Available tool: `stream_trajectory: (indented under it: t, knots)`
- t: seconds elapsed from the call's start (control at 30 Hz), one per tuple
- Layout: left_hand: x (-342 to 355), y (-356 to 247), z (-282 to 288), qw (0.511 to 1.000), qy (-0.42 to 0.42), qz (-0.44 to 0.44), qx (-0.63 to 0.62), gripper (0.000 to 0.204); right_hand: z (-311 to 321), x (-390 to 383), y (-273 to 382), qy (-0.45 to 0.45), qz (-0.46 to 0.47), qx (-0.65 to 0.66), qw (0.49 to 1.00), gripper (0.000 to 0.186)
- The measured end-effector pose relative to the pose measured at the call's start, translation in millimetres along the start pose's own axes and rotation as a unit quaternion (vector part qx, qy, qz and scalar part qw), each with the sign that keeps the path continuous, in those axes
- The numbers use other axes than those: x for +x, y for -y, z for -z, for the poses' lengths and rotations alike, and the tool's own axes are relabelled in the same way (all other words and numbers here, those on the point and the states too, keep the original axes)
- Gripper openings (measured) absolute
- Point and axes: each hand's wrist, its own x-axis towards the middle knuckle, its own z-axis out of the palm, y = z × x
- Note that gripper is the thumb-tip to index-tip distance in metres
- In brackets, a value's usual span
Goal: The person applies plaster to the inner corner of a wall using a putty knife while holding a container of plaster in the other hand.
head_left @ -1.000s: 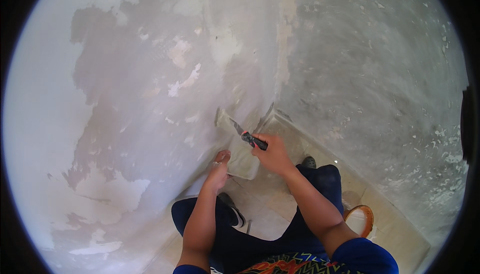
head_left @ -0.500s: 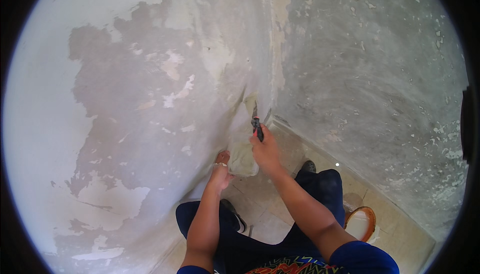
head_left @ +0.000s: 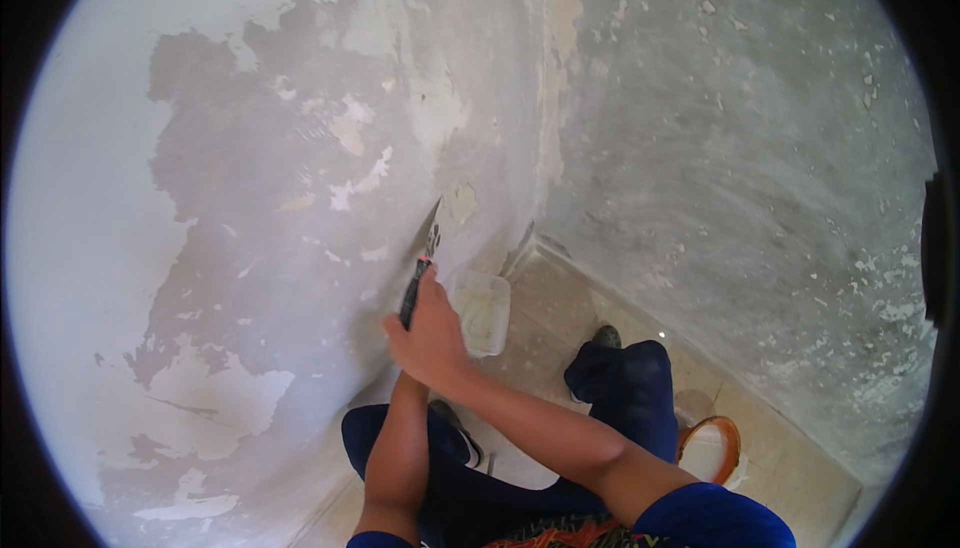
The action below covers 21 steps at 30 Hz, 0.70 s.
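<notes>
My right hand (head_left: 430, 338) is closed on the dark, red-accented handle of a putty knife (head_left: 432, 235), its blade at the patchy left wall (head_left: 250, 148). Just right of the blade is a pale patch of filler (head_left: 462, 203) on the wall. A translucent rectangular plastic container (head_left: 482, 313) with pale paste in it is held low beside that wall. My left hand is hidden behind my right hand and forearm; only its forearm (head_left: 395, 453) shows, reaching up toward the container.
The mottled gray right wall (head_left: 740, 148) meets the left wall in a corner above a tiled floor (head_left: 540, 308). An orange-rimmed bucket (head_left: 732, 443) holding white material stands beside my right leg (head_left: 630, 398). My dark shoe (head_left: 606, 336) is near the right wall's base.
My right hand has moved left with the knife, away from over the container, now crossing in front of my left hand. A pale patch of filler now shows where the blade was.
</notes>
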Motion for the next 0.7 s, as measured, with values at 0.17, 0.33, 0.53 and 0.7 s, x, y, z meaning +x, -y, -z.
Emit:
stream_trajectory:
  t: [0.17, 0.33, 0.53, 0.7]
  knots:
    - [-5.7, -7.4, -16.2, 0.999, -0.025, 0.016, 0.016, 0.055, 64.8, -9.9, -61.7, -0.02, -0.059, 0.195, 0.979, 0.055]
    - [-2.9, -3.0, -11.6, 0.999, -0.027, 0.02, 0.03, 0.053, 136.1, 29.8, -86.6, -0.022, -0.233, 0.346, 0.908, 0.044]
    - [-13.7, -11.5, -12.4, 0.999, -0.029, 0.026, 0.019, 0.063, 155.2, 93.6, -140.8, 0.04, -0.284, 0.324, 0.902, 0.036]
    - [-11.4, -1.7, 0.6, 0.997, -0.05, 0.035, 0.04, 0.057, 140.8, 112.3, -179.1, 0.117, -0.327, 0.338, 0.875, 0.027]
